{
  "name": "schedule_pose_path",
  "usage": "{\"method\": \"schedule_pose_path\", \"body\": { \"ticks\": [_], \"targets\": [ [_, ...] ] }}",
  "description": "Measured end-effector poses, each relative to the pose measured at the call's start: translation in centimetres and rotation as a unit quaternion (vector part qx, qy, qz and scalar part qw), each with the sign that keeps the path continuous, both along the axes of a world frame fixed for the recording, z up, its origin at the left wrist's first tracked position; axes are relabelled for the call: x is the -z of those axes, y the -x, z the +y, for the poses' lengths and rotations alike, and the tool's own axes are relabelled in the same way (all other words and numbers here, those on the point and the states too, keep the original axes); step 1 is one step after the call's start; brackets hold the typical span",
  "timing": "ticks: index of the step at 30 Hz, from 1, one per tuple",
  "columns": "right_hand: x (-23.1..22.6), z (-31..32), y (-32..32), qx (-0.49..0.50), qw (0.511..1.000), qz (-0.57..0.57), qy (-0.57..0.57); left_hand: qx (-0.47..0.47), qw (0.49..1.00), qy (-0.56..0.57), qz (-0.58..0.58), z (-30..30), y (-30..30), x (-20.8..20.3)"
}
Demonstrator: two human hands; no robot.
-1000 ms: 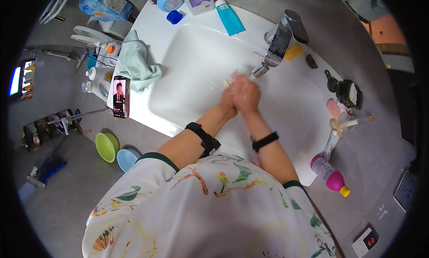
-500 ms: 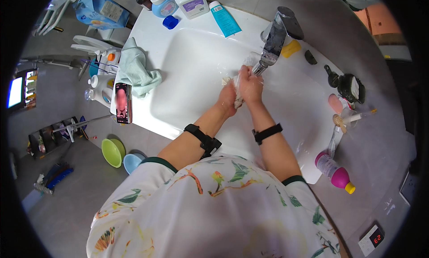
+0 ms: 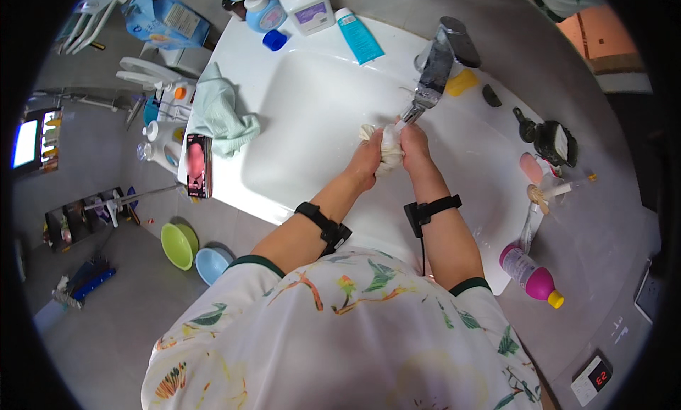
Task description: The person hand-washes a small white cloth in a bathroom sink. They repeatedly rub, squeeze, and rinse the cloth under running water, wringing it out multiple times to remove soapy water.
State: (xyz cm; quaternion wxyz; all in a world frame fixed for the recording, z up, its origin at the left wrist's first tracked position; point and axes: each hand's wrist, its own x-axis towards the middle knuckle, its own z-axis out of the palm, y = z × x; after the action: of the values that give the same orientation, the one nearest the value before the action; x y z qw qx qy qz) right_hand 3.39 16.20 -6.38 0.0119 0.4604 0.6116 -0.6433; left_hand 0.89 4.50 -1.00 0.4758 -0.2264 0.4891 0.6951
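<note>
A bunched white cloth [image 3: 389,157] is held between my two hands under the faucet [image 3: 430,80], over the white sink [image 3: 284,154]. My left hand [image 3: 365,159] is closed on its left side, and a cream fold sticks out above the fingers. On the other side my right hand [image 3: 413,146] grips the cloth, its fingertips partly hidden close to the spout. Water appears to run from the spout onto the cloth. Each forearm wears a black strap.
A pale green towel [image 3: 221,119] and a box with a picture [image 3: 198,165] lie on the left rim. Bottles and a teal tube [image 3: 360,37] stand behind. On the right are yellow soap [image 3: 461,83], brushes and a magenta bottle [image 3: 528,274]. Basins [image 3: 179,245] sit on the floor.
My hands have moved slightly apart, the right one to the right and a little down. More of the bunched cloth shows between them.
</note>
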Motion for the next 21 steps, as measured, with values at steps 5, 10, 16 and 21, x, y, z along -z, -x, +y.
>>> {"method": "schedule_pose_path", "body": {
  "ticks": [5, 10, 16, 21],
  "targets": [
    [-3.0, -4.5, -2.1, 0.071, 0.985, 0.158, 0.02, 0.03, 0.998, -0.049, -0.016, -1.0, 2.9, 3.7],
    [-2.8, -4.0, -2.3, 0.035, 0.989, 0.135, -0.048, 0.012, 0.999, -0.038, -0.011, -1.0, 3.3, 3.2],
    [-4.1, -3.8, -2.3, -0.067, 0.909, 0.205, -0.355, -0.033, 0.942, -0.27, -0.196, -3.6, 2.9, 0.6],
    [-8.0, -9.0, -4.4, -0.217, 0.798, 0.301, -0.475, 0.004, 0.956, -0.265, -0.125, -2.4, 3.5, 1.5]
  ]
}}
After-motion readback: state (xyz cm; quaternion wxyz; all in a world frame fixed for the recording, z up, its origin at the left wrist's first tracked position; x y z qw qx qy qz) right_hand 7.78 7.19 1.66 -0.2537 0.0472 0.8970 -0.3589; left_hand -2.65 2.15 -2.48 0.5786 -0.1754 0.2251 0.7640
